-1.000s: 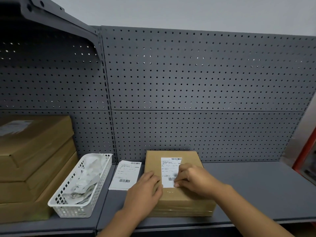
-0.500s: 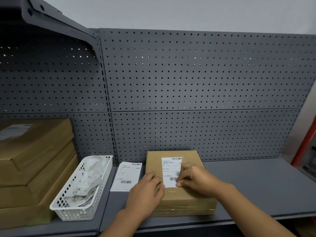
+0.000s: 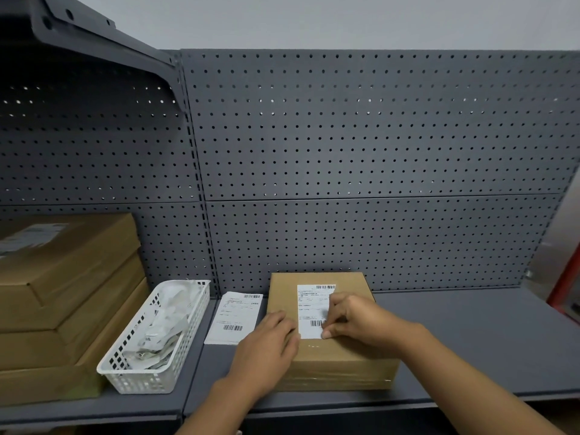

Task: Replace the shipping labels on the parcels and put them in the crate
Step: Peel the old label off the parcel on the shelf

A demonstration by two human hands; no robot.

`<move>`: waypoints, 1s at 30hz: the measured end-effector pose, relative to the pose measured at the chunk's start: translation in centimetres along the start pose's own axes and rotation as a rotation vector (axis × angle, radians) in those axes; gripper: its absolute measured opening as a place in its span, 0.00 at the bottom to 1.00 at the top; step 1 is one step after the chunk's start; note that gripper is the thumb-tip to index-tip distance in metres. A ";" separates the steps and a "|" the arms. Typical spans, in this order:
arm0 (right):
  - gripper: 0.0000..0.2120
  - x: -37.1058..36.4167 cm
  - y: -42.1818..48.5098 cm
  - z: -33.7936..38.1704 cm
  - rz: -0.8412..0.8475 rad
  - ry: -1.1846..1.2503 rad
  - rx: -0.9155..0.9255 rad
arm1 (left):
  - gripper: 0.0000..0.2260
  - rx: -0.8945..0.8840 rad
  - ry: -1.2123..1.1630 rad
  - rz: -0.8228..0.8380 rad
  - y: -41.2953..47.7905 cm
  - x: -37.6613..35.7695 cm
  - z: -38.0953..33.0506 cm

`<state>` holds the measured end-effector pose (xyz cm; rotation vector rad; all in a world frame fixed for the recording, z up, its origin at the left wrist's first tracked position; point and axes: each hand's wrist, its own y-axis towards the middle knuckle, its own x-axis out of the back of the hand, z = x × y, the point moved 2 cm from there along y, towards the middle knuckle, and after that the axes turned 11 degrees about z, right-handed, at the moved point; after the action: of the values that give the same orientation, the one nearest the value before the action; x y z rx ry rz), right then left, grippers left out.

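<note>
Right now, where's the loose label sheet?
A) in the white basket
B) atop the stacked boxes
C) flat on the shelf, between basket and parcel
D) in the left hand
C: the loose label sheet lies flat on the shelf, between the white basket and the parcel.

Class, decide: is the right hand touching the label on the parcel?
Touching. The head view shows the right hand with fingertips pinching the label at its lower right edge.

Grey metal shelf [image 3: 470, 340], pegboard-backed. Parcel [image 3: 342, 364] flat at 6 o'clock. Label sheet [image 3: 233, 318] flat, just beside parcel at its 9 o'clock. White mesh basket [image 3: 141, 379] at 8 o'clock. Box stack [image 3: 62, 293] at 9 o'clock, just beside basket.
</note>
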<state>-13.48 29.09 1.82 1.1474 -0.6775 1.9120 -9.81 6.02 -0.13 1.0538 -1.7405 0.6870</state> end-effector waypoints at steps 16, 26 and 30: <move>0.19 0.5 0.4 -0.3 0.081 0.080 -0.048 | 0.21 0.003 0.050 0.017 0.3 0.2 0.4; 0.11 0.3 0.9 0.0 0.103 -0.062 0.044 | 0.21 0.039 0.003 0.020 0.8 -0.2 1.0; 0.10 -0.1 0.7 -0.2 0.064 -0.082 0.072 | 0.20 0.044 -0.001 0.030 0.8 -0.1 1.0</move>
<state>-14.15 28.86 1.58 1.2690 -0.7019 1.9661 -10.94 5.67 -0.60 1.0603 -1.7518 0.7467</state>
